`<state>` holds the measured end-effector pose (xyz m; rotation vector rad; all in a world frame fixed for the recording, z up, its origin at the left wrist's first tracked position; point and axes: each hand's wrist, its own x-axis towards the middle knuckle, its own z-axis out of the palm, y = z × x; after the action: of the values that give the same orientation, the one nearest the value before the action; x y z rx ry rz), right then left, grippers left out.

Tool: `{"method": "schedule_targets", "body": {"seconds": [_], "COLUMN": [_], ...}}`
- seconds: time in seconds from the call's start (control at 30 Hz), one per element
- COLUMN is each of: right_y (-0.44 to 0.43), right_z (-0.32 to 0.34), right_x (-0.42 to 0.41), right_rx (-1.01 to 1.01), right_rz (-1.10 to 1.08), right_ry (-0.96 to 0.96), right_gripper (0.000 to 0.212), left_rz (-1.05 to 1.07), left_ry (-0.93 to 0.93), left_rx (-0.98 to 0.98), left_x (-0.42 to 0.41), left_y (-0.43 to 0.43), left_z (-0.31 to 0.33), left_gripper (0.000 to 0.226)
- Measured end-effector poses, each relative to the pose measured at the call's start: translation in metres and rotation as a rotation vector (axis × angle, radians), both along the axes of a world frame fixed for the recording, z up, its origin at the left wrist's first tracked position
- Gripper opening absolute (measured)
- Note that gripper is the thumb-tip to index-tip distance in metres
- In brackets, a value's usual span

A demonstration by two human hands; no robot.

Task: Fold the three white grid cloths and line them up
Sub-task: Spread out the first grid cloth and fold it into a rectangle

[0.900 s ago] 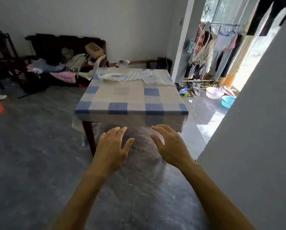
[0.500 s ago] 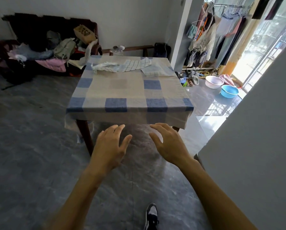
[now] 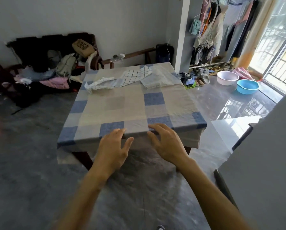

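Nothing is folded yet: my left hand [image 3: 113,145] and right hand [image 3: 165,141] are empty, fingers loosely spread, at the near edge of the table [image 3: 122,105], while the three white grid cloths [image 3: 135,77] lie rumpled along its far edge.

Cannot separate the overlapping grid cloths [image 3: 135,75] at the far side; see only the tip of a shoe [image 3: 160,227], cut by the bottom edge
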<state>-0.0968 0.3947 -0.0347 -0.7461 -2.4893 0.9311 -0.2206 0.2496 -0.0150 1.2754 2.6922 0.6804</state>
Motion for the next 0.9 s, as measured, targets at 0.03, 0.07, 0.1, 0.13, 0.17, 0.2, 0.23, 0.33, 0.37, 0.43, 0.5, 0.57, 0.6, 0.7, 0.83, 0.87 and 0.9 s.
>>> {"method": "schedule_targets", "body": {"seconds": [0.03,0.07,0.1,0.13,0.17,0.2,0.23,0.33,0.37,0.43,0.5,0.57,0.6,0.7,0.83,0.87,0.9], "right_y": [0.012,0.022,0.030,0.037,0.044,0.050,0.056,0.071,0.076,0.083,0.088,0.092,0.093,0.096,0.102,0.103,0.105], "right_z": [0.001,0.003,0.004,0.003,0.002,0.000,-0.001,-0.009,-0.011,-0.016,-0.020,-0.024,-0.024,-0.022,-0.011,-0.009,-0.007], "right_x": [-0.008,-0.015,-0.022,-0.029,-0.036,-0.044,-0.052,-0.077,-0.086,-0.108,-0.133,-0.162,-0.176,-0.219,-0.266,-0.275,-0.284], "right_rx": [-0.010,-0.015,-0.018,-0.022,-0.026,-0.030,-0.033,-0.039,-0.036,-0.040,-0.031,0.001,0.017,0.057,0.073,0.075,0.077], "right_rz": [-0.006,-0.011,-0.014,-0.011,-0.005,-0.001,0.000,0.011,0.015,0.020,0.019,0.016,0.013,0.009,-0.006,-0.011,-0.017], "right_ry": [-0.002,-0.006,-0.010,-0.013,-0.014,-0.021,-0.031,-0.063,-0.073,-0.090,-0.105,-0.125,-0.134,-0.163,-0.175,-0.168,-0.166], "right_gripper": [0.038,0.038,0.039,0.039,0.040,0.041,0.042,0.042,0.042,0.042,0.041,0.040,0.040,0.040,0.039,0.039,0.038], "left_rz": [0.006,0.011,0.014,0.014,0.016,0.023,0.031,0.028,0.023,0.025,0.029,0.031,0.032,0.021,-0.006,-0.011,-0.015], "left_ry": [0.000,-0.001,-0.004,-0.008,-0.013,-0.020,-0.024,-0.036,-0.040,-0.045,-0.051,-0.065,-0.065,-0.035,-0.040,-0.053,-0.067], "left_rx": [0.013,0.018,0.018,0.016,0.010,0.002,-0.005,-0.016,-0.019,-0.020,-0.016,-0.015,-0.019,-0.015,0.015,0.021,0.029], "left_x": [-0.007,-0.014,-0.021,-0.028,-0.035,-0.043,-0.052,-0.079,-0.088,-0.109,-0.133,-0.159,-0.173,-0.218,-0.272,-0.285,-0.296], "left_y": [0.011,0.021,0.028,0.036,0.043,0.049,0.054,0.067,0.071,0.076,0.082,0.090,0.094,0.103,0.107,0.109,0.111], "left_z": [0.002,0.003,0.003,0.002,0.000,-0.002,-0.004,-0.010,-0.011,-0.015,-0.021,-0.028,-0.030,-0.031,-0.025,-0.024,-0.024], "left_gripper": [0.052,0.051,0.050,0.050,0.050,0.051,0.051,0.053,0.054,0.053,0.052,0.054,0.055,0.056,0.054,0.054,0.053]}}
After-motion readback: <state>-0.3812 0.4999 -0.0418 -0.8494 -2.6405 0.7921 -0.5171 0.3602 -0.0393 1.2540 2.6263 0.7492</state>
